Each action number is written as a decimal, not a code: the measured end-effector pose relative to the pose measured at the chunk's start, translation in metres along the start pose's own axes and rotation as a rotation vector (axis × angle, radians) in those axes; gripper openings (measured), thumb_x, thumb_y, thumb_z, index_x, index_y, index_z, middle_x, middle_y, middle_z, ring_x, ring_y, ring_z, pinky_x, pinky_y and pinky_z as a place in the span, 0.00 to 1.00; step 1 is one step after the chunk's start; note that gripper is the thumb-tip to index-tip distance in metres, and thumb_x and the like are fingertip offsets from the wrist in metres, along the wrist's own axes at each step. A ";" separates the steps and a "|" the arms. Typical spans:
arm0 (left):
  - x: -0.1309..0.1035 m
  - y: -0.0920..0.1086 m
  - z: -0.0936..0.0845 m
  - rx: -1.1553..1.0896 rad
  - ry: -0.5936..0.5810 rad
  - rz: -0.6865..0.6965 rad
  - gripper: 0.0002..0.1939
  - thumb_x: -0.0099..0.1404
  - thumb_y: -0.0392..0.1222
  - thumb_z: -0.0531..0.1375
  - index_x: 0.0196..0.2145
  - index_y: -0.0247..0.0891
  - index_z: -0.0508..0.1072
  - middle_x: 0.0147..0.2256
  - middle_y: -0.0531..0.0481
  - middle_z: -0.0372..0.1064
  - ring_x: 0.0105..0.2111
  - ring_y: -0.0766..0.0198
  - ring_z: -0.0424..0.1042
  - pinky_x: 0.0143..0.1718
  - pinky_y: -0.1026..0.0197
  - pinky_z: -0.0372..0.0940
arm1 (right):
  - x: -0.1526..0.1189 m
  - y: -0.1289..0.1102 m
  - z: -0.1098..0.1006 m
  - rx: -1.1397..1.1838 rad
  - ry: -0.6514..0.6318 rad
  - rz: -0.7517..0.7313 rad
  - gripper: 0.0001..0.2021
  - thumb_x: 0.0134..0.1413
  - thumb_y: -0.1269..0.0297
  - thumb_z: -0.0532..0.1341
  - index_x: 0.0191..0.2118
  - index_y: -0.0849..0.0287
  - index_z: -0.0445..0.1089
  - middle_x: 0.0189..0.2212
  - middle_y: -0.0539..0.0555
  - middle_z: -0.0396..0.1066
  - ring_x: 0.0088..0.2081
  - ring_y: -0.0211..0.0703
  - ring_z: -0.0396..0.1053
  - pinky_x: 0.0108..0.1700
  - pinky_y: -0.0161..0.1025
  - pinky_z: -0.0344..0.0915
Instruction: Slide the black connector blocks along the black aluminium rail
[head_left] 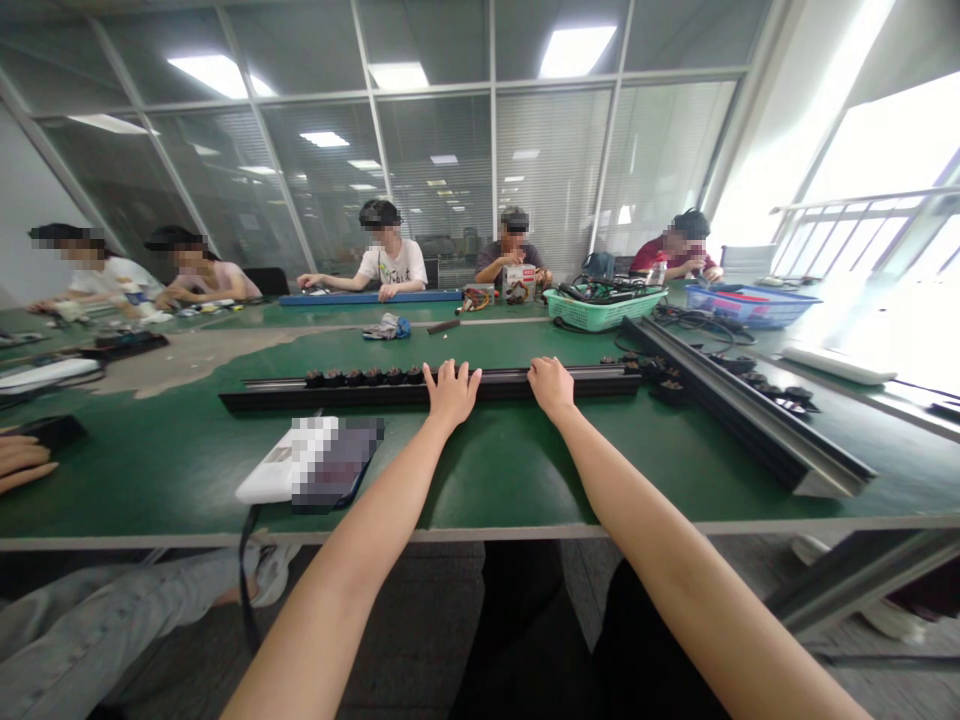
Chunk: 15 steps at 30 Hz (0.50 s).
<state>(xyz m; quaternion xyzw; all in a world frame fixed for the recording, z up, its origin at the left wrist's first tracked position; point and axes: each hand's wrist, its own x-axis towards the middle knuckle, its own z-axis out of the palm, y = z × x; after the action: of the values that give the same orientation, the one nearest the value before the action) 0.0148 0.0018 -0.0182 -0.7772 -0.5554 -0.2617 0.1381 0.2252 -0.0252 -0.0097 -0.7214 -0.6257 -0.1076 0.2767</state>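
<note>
A long black rail (352, 396), shaped like a channel, lies crosswise on the green table. Several small round black parts (373, 377) sit in a row along its left half. My left hand (451, 393) rests over the middle of the rail with its fingers spread. To the right, my right hand (553, 386) is at the same rail, its fingers curled together. Whatever is between those fingers is hidden. More small black parts (666, 388) lie by the rail's right end. Beside them, a second long rail (739, 405) with a metallic inner face runs diagonally.
A dark phone-like object (341, 465) and a white item (277, 475) lie near the front left. A green basket (592, 312) holds cables; a blue basket (750, 308) stands further right. Co-workers sit across the table, and another person's hand (26, 460) is at far left.
</note>
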 end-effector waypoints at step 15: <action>0.000 0.001 0.002 0.030 0.010 -0.012 0.31 0.80 0.54 0.38 0.65 0.37 0.68 0.66 0.35 0.62 0.69 0.48 0.57 0.72 0.31 0.35 | -0.001 -0.002 -0.006 -0.037 -0.012 0.064 0.17 0.71 0.69 0.49 0.46 0.60 0.77 0.46 0.62 0.76 0.55 0.50 0.70 0.55 0.40 0.64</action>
<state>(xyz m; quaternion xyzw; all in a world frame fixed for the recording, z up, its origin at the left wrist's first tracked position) 0.0162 0.0024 -0.0196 -0.7703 -0.5634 -0.2579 0.1508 0.2241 -0.0289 -0.0047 -0.7467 -0.6019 -0.1062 0.2627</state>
